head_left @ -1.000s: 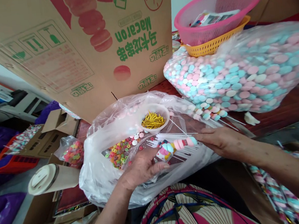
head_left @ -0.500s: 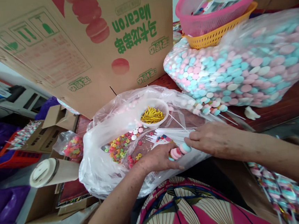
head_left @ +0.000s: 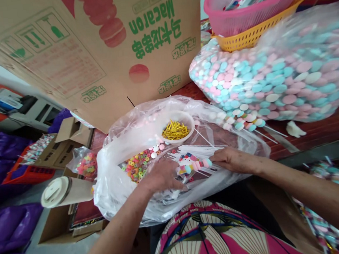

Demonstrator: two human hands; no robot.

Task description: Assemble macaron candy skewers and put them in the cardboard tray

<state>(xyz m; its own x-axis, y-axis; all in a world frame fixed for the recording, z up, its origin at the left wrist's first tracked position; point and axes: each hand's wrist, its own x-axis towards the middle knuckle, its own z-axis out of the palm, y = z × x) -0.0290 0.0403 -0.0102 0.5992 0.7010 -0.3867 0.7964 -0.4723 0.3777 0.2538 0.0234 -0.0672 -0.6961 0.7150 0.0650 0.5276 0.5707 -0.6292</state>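
My right hand (head_left: 231, 160) is closed in a pinch at the right end of a candy skewer (head_left: 197, 165). Pink and pale blue marshmallow-like sweets and a few bright pieces line the skewer, which lies nearly level. Close to its left end, my left hand (head_left: 163, 175) has its fingers apart; its thumb points right, and part of its fingers is hidden. Beneath the skewer are printed wrappers (head_left: 186, 157). White sticks (head_left: 199, 150) lie just behind them. Loose candy rings (head_left: 134, 166) are spread on the plastic sheet to the left of my left hand.
A white bowl (head_left: 192, 127) of gold twist ties (head_left: 174, 130) stands behind the sticks. A large bag of pink and blue sweets (head_left: 278, 76) lies right, with finished-looking skewers before it. Baskets (head_left: 261, 10) rest on it. A tall carton (head_left: 98, 58) stands behind; a lidded cup (head_left: 71, 191) is left.
My left hand has come off the sweets and moved left, its fingers opening. More of the skewer now shows, with colourful pieces at its left. My right hand still pinches the right end.
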